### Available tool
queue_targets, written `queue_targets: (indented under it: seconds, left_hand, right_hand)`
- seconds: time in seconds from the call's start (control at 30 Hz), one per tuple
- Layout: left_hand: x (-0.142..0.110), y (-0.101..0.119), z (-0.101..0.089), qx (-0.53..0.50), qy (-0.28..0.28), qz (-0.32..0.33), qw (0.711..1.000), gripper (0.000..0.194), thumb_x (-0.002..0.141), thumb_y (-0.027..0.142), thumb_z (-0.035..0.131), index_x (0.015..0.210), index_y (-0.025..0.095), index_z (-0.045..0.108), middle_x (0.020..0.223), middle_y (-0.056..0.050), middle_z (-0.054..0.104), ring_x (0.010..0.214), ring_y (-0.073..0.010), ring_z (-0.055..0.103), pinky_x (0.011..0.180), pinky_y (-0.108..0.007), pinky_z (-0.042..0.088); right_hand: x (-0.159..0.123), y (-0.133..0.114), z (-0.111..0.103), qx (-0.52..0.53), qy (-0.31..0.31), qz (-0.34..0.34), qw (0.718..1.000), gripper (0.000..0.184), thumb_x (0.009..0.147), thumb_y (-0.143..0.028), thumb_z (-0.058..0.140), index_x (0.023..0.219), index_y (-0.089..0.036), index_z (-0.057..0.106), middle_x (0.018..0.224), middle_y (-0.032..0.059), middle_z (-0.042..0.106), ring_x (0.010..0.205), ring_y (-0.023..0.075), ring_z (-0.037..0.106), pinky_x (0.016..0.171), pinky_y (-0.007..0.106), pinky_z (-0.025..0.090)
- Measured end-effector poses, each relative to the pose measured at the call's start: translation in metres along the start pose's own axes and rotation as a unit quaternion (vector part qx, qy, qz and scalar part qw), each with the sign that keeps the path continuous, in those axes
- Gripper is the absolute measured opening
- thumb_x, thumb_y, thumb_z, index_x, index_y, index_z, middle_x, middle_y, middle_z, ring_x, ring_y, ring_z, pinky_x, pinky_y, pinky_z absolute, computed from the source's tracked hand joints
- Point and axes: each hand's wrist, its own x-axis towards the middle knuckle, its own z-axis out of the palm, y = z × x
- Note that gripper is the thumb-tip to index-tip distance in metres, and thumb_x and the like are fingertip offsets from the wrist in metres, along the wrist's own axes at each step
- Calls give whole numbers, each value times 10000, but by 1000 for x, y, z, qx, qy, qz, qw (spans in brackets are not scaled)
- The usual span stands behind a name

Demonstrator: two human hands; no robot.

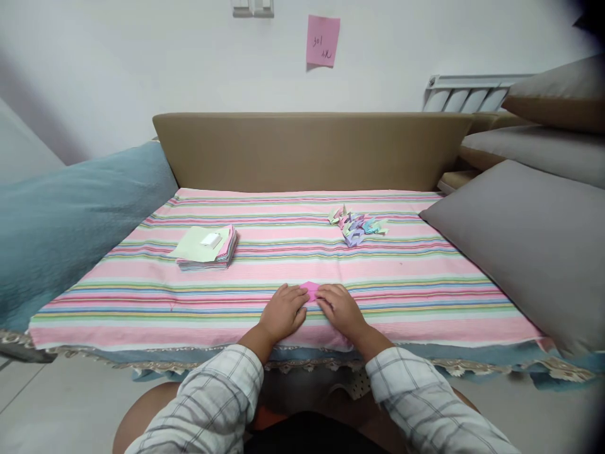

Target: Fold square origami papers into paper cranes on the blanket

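Note:
A small folded piece of bright pink paper (310, 288) lies on the striped cloth, near the front edge of the seat. Its visible top comes to a low point, and its sides are hidden under my fingers. My left hand (285, 310) holds the left side, fingertips pressed on it and thumb bent inward. From the other side, my right hand (341, 309) pins the right edge with closed fingers. Farther back to the right sits a small heap of folded paper shapes (354, 228) in purple, blue, green and pink.
A stack of coloured paper sheets (207, 249) with a small white block (210, 239) on top lies at the left. The striped cloth (278, 217) covers the seat. Grey cushions (534, 233) border the right, a blue-covered armrest (85, 214) the left. A pink note (322, 41) hangs on the wall.

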Motion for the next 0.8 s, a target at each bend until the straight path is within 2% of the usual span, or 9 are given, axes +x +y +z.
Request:
queue_targets:
  seconds: [0.07,0.2,0.4,0.6,0.8]
  left_hand:
    - [3,-2,-1,-24,-2,-20,1000,307,831,244,503,1120,231,607,1199,-61,616,1157,-212,516,1062,-486,276]
    - [11,-6,-3,-68,0,-51,996,220,802,271,564,1002,238,649,1117,-43,662,1075,-201,569,1050,-487,274]
    - [21,-9,-6,-92,20,-63,994,138,721,261,674,852,217,679,985,-32,711,915,-204,627,879,-366,416]
    - [22,-11,-3,-96,25,-68,993,61,746,275,669,766,217,665,972,-26,711,904,-197,626,860,-350,414]
    - [21,-13,-2,-107,42,-78,990,124,768,304,649,700,202,627,913,-35,703,878,-191,616,820,-332,427]
  right_hand:
    - [6,1,5,21,-32,-1,999,177,869,-235,507,955,-204,659,976,69,652,938,195,568,866,359,443]
    - [10,5,13,49,-39,41,997,111,826,-231,587,889,-198,673,923,54,659,882,183,579,830,326,452]
    - [9,8,14,70,-28,61,995,81,816,-235,609,848,-199,675,902,48,657,871,177,579,828,316,442]
    - [10,9,15,78,-24,65,995,69,808,-249,620,806,-205,673,842,43,626,827,180,559,795,330,429]
    - [13,7,12,81,-35,90,992,89,815,-242,593,774,-207,664,793,35,588,804,178,531,779,328,417]
